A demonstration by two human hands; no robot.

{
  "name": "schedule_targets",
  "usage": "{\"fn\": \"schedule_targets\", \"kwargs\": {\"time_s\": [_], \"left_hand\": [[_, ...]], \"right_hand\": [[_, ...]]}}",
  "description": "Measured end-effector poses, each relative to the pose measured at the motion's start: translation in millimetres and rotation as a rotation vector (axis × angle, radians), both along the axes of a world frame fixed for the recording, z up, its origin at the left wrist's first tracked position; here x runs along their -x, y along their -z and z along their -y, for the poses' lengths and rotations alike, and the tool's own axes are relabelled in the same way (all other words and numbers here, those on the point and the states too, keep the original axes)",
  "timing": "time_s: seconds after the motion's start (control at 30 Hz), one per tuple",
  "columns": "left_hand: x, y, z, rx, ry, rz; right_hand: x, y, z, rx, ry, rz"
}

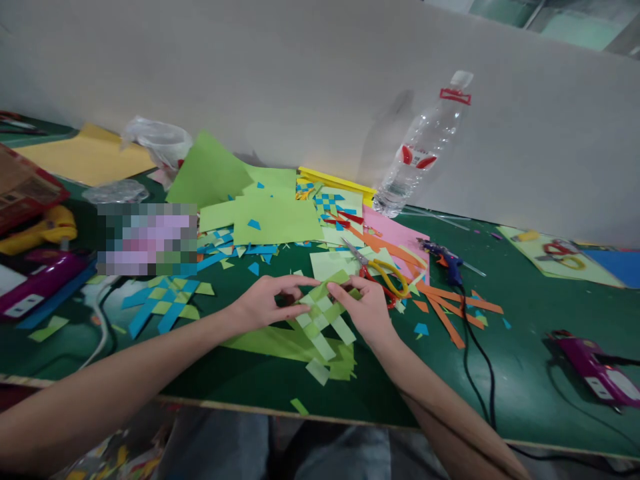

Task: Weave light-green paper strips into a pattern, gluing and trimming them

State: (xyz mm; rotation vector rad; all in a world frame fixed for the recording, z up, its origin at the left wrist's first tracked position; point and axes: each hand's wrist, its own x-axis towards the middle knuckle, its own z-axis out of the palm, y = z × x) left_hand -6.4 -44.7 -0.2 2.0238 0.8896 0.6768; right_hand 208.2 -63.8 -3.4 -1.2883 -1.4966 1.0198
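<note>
My left hand [267, 301] and my right hand [366, 308] both pinch a small woven mat of light and darker green paper strips [323, 319], which lies on the green table [520, 347] in front of me. Loose ends of the strips stick out toward me over a green sheet [273, 341]. The fingers of both hands are closed on the upper edge of the weave. Just behind my right hand lie scissors with yellow and red handles [381, 272].
A blue-and-green woven piece [165, 303] lies to the left. Green sheets [260, 210], orange strips [445, 313] and scraps cover the middle. A plastic bottle [425, 150] leans on the white wall. A blue glue gun [450, 263] with its cord, and purple tools [595, 367], sit right.
</note>
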Motion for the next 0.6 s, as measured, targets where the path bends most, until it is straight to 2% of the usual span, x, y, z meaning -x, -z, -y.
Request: {"fn": "schedule_targets", "kwargs": {"time_s": [0.33, 0.53, 0.6], "left_hand": [[0.7, 1.7, -0.2, 0.055, -0.012, 0.010], [1.2, -1.7, -0.5, 0.136, -0.164, 0.044], [2.0, -4.0, -0.9, 0.147, -0.227, 0.054]], "right_hand": [[-0.2, 0.3, -0.6, 0.040, 0.004, -0.025], [-1.2, 2.6, -5.9, 0.104, 0.036, -0.313], [-1.1, 1.4, -7.2, 0.157, 0.047, -0.350]]}}
